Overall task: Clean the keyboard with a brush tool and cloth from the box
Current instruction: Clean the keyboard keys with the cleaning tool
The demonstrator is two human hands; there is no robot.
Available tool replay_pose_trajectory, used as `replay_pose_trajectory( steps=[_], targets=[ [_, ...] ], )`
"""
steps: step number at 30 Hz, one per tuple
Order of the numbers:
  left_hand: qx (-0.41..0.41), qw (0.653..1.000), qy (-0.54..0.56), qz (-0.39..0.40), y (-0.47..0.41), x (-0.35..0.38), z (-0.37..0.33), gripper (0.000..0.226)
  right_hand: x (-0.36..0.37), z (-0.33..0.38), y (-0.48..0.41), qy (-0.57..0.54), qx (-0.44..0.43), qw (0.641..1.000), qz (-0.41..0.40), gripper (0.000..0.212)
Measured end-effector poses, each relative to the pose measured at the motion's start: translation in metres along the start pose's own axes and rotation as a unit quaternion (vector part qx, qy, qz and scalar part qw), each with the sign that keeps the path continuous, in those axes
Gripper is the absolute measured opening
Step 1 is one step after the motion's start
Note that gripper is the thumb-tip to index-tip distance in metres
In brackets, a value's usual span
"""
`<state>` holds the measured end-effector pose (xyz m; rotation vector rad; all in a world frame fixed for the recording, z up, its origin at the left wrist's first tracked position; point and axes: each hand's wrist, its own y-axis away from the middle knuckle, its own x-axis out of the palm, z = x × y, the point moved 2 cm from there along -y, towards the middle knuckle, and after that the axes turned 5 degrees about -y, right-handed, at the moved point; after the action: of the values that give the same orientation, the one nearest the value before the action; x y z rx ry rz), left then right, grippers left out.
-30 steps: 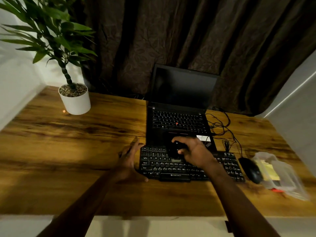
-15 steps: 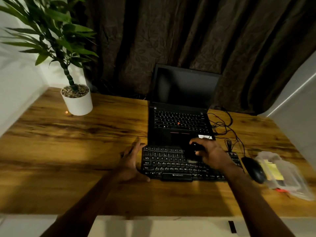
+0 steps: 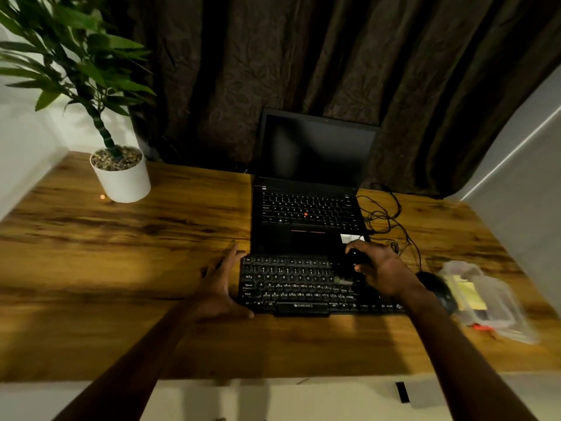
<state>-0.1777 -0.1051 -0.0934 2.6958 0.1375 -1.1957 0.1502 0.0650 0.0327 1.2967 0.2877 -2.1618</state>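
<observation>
On the wooden desk [image 3: 151, 268], at about 6 o'clock from the open laptop [image 3: 306, 214], lies the black keyboard [image 3: 291, 284], and the brushing step looks to be under way. The right hand [image 3: 382, 271] is curled shut around a dark brush tool [image 3: 349, 270], whose pale bristle end touches the keys toward the keyboard's right half (the tool itself is dark and partly hidden, so its shape is hard to read). The left hand [image 3: 218, 284] lies open and flat, fingers spread, pressed against the keyboard's 9 o'clock edge as if bracing it; it holds nothing. How many keys are already brushed cannot be told. The cloth stage seems still ahead: at 3 o'clock, past the mouse [image 3: 437, 291], the clear plastic box [image 3: 491, 302] sits blurred, with something yellow inside that may be the cloth. Wiping, and returning the tools, remain.
</observation>
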Motion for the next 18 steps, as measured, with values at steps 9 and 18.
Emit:
replay_pose_trajectory(
  steps=[9,18],
  targets=[
    [-0.017,1.000,-0.015,0.012,-0.008,0.005,0.012,0.149,0.003,0.020,-0.005,-0.044,-0.045,0.998,0.025,0.050],
    [0.010,0.999,0.041,0.008,0.002,-0.001,0.001,0.151,-0.009,-0.003,-0.001,-0.005,-0.003,1.000,0.014,0.051]
  ],
)
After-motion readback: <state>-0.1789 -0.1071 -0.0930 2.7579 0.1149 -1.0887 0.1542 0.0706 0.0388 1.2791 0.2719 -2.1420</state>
